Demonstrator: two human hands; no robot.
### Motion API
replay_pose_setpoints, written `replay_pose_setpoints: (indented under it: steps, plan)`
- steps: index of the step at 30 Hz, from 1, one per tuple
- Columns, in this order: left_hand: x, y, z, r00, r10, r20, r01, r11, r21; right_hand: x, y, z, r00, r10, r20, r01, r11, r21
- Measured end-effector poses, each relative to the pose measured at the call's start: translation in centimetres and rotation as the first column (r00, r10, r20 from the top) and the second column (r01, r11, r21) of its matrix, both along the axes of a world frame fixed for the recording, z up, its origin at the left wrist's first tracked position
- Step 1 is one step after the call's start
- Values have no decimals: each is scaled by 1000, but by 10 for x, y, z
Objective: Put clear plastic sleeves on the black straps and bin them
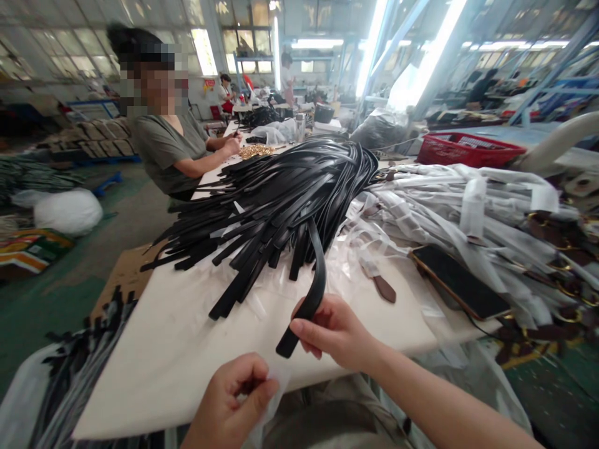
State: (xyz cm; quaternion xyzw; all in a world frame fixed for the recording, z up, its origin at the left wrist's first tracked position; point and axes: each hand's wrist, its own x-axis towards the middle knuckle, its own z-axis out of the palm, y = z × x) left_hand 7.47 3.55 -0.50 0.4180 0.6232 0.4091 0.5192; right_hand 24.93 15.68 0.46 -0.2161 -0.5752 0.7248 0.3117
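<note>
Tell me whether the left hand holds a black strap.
No, the right hand grips the black strap; the left hand is apart from it.

Strap pile (pixel 299 187) on table (pixel 154 349); phone (pixel 461 280) to right; basket (pixel 449 153) behind, on what unclear.

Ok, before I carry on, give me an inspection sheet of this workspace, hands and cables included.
Surface: pale table, with loose plastic wrap by the heap.
Job's things: black straps heaped; one strap bends down toward the front.
Clutter: phone, brown tab, white-wrapped pieces, red basket.
Hands: left hand appears to pinch clear film; right hand grips the strap near its end.
Cables: thin dark cord by the phone; its ends can't be made out.
Surroundings: co-worker at the table's left side, hands near gold pieces.
</note>
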Motion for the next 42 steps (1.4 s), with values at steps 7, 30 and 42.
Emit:
replay_pose_setpoints:
  steps: [7,30,42]
  plan:
    - [-5,2,-5,997,-59,-46,59,998,-7,3,-5,-3,998,36,45,-37,999,21]
    - [6,17,8,957,-163,-240,184,981,67,-6,-28,-14,993,0,120,-17,991,136]
    - [14,8,-7,990,120,71,-101,970,-222,-18,-29,-29,986,-125,109,139,982,-131]
